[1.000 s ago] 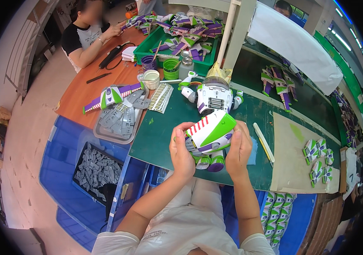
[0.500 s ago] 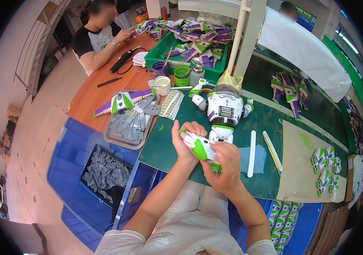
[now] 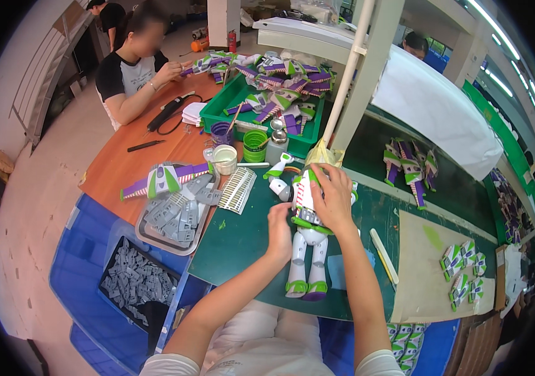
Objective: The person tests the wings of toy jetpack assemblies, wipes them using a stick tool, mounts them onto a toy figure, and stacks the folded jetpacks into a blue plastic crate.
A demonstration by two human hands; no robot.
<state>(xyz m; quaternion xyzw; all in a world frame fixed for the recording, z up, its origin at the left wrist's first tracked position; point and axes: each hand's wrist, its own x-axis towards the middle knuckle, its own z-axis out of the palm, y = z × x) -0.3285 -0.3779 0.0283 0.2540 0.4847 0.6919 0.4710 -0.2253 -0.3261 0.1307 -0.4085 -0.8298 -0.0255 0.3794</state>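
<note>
A white, green and purple toy space figure [image 3: 309, 247] lies on the green mat [image 3: 242, 250], its feet toward me. My right hand [image 3: 331, 197] grips the upper torso from above, hiding much of it and the head end. At the torso's left side, my left hand [image 3: 280, 229] has curled fingers touching its edge. Red-and-white stripes show on the torso between the hands. One of the figure's arms, with a green-and-white end, sticks out at the upper left. A blue cloth [image 3: 337, 272] lies partly under my right forearm.
Left of the mat are a sticker sheet [image 3: 237, 190], a tub of grey parts [image 3: 173, 219] topped by a winged piece [image 3: 164, 180], and a black bin [image 3: 136, 282]. Behind stand paint cups [image 3: 255, 146] and a green crate [image 3: 217, 109] of wing parts. A person [image 3: 133, 69] works at far left.
My hands have moved from the figure's leg part to its torso. The figure's legs now lie stretched toward me, and a different face of its torso shows. The head view has shifted slightly.
</note>
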